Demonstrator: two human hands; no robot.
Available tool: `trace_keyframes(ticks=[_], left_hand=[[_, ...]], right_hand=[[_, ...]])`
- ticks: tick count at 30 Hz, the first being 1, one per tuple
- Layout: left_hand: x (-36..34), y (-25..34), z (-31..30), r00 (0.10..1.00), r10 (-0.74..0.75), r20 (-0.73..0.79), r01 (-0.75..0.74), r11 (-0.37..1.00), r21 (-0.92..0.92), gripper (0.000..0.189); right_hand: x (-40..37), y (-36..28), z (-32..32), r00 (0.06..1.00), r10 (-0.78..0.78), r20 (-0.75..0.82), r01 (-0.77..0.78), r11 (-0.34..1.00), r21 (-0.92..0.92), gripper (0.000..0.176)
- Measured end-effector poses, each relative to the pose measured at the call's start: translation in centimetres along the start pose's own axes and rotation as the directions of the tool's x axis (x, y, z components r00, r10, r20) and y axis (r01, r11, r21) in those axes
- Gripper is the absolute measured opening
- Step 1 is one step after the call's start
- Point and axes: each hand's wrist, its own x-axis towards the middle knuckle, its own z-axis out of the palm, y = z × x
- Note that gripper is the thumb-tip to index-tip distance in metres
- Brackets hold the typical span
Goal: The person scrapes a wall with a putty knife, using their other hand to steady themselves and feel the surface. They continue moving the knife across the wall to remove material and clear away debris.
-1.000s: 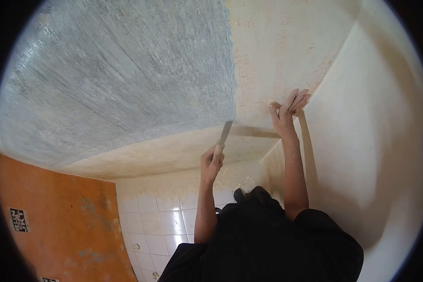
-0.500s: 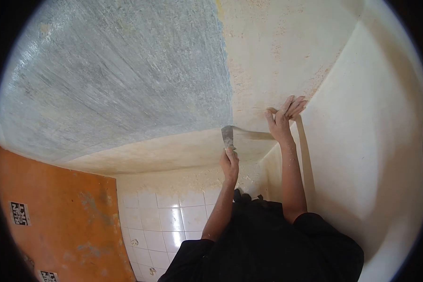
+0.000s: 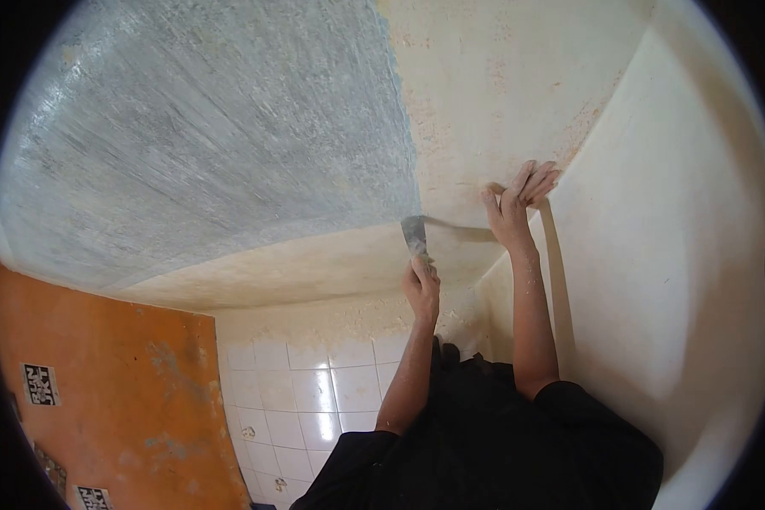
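My left hand (image 3: 422,286) is wrapped round the handle of a scraper (image 3: 415,234). Its grey metal blade points upward, at the lower edge of the blue-grey patch (image 3: 255,127) on the wall. Whether the blade touches the surface is hard to tell. To the right, my right hand (image 3: 518,204) has its fingers stretched out against the cream wall surface (image 3: 476,110), close to the corner. The fingers look dusty with pale powder, and nothing is held in them.
A smooth white wall (image 3: 637,246) meets the cream one on the right. Lower left stands an orange wall (image 3: 127,374) with worn patches and black-and-white stickers (image 3: 40,385). White tiles (image 3: 297,391) with flakes above them are at the bottom.
The scraper and my left hand have shifted slightly up and right in view. My right hand stays spread near the corner, slightly higher. The view itself has moved a little.
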Motion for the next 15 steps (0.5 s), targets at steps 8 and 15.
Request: trace_keyframes(ticks=[8,15], left_hand=[[0.9,-0.8,0.0,0.999,0.036,-0.012,-0.036,0.999,-0.009,0.042],[0.1,0.6,0.2,0.999,-0.028,-0.03,0.026,0.998,-0.055,0.041]], right_hand=[[0.6,-0.3,0.0,0.999,0.034,-0.001,-0.034,0.999,0.022,0.1],[0.3,-0.4,-0.1,1.0,0.009,-0.015,-0.009,1.0,0.004,0.1]])
